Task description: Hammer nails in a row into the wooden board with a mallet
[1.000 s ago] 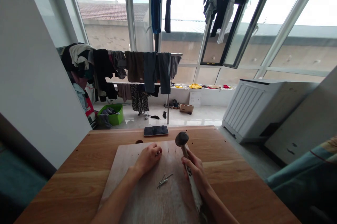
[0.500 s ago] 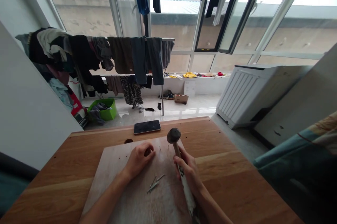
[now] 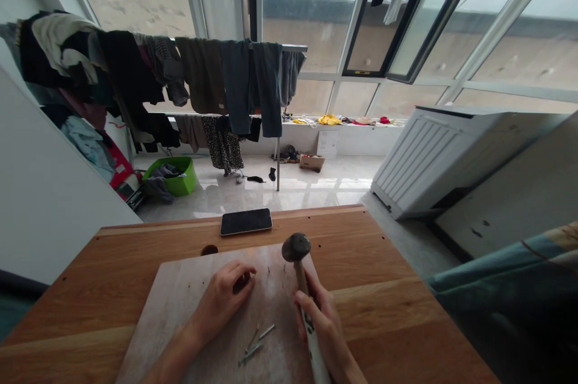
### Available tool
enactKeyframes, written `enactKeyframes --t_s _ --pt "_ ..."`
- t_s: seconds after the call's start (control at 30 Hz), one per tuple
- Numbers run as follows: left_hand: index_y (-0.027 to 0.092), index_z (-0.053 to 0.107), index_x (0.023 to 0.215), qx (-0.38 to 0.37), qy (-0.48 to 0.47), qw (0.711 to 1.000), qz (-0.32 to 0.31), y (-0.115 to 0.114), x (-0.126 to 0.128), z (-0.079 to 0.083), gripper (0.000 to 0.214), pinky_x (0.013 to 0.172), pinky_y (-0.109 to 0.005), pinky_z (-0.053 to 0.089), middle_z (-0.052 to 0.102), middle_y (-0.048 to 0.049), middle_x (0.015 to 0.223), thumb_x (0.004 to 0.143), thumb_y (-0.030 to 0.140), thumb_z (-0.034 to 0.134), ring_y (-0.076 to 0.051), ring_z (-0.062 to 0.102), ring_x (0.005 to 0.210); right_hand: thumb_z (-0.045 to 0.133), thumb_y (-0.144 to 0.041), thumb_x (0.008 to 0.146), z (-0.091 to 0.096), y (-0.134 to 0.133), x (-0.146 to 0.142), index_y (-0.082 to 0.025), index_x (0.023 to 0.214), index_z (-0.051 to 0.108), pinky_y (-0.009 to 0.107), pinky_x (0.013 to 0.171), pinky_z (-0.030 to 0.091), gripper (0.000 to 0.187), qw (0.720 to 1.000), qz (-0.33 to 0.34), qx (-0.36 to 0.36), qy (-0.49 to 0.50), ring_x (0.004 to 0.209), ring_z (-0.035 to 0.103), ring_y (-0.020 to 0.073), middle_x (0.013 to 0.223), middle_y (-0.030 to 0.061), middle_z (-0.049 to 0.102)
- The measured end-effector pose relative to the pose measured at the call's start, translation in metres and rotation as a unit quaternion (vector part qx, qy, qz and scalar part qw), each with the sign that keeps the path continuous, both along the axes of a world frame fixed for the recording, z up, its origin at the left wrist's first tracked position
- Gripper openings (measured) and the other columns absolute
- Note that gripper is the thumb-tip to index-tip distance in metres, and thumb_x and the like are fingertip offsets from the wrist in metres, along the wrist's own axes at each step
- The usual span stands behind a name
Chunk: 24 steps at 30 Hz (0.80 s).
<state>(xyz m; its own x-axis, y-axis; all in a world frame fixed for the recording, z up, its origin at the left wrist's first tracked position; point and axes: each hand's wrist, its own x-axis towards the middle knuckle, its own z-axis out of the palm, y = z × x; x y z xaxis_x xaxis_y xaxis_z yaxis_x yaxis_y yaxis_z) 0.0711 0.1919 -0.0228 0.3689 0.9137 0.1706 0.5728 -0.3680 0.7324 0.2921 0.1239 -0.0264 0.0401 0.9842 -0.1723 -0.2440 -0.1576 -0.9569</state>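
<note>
My right hand (image 3: 321,312) is wrapped round the pale, worn handle of a hammer (image 3: 297,248). Its dark, rounded head is raised over the far right part of a whitish wooden board (image 3: 180,300). Two thin nails stand upright in the board: one nail (image 3: 269,270) between my hands, another nail (image 3: 285,268) close by the hammer head. My left hand (image 3: 228,291) rests on the board left of them, fingers loosely curled and thumb a little apart, with nothing visible in it. Several loose nails (image 3: 255,345) lie in a small pile nearer to me.
The board lies on a wooden table (image 3: 383,300). A phone (image 3: 246,222) and a small dark round object (image 3: 209,250) are beyond its far edge. Past the table stand a clothes rack (image 3: 293,48), a green basket (image 3: 183,182) and a white ribbed cabinet (image 3: 419,155).
The view has tipped downward, so the board and hands sit lower in it. My left hand's curled fingers have loosened slightly. The hammer stays raised in my right hand.
</note>
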Motion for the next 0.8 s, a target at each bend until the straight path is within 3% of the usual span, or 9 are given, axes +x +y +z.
enactKeyframes --t_s 0.33,0.53,0.8 --pt "0.022 0.070 0.088 -0.013 -0.028 1.000 -0.005 0.004 0.002 0.002 0.013 0.071 -0.028 0.051 0.069 -0.0027 0.086 0.090 0.027 0.058 -0.017 0.064 0.074 0.065 -0.050 0.083 0.008 0.000 0.002 -0.018 0.135 0.059 0.023 0.035 0.032 0.061 0.999 0.015 0.018 -0.040 0.036 0.042 0.0097 0.057 -0.0059 0.050" --pt "0.022 0.073 0.088 -0.015 -0.039 0.999 -0.004 0.009 0.007 0.000 0.014 0.074 -0.027 0.050 0.070 -0.0035 0.092 0.089 0.023 0.059 -0.017 0.065 0.078 0.061 -0.043 0.088 0.004 -0.001 0.003 -0.017 0.131 0.059 0.021 0.034 0.029 0.051 0.996 0.018 0.050 -0.065 0.033 0.040 0.0083 0.053 -0.0079 0.049" --pt "0.020 0.071 0.096 -0.009 -0.039 0.999 -0.009 0.013 0.009 -0.005 0.014 0.078 -0.028 0.048 0.071 -0.0036 0.091 0.086 0.017 0.063 -0.018 0.067 0.082 0.062 -0.044 0.084 0.011 0.000 0.003 -0.012 0.131 0.055 0.021 0.033 0.025 0.057 0.994 -0.034 0.037 -0.097 0.032 0.036 0.0081 0.046 -0.0101 0.048"
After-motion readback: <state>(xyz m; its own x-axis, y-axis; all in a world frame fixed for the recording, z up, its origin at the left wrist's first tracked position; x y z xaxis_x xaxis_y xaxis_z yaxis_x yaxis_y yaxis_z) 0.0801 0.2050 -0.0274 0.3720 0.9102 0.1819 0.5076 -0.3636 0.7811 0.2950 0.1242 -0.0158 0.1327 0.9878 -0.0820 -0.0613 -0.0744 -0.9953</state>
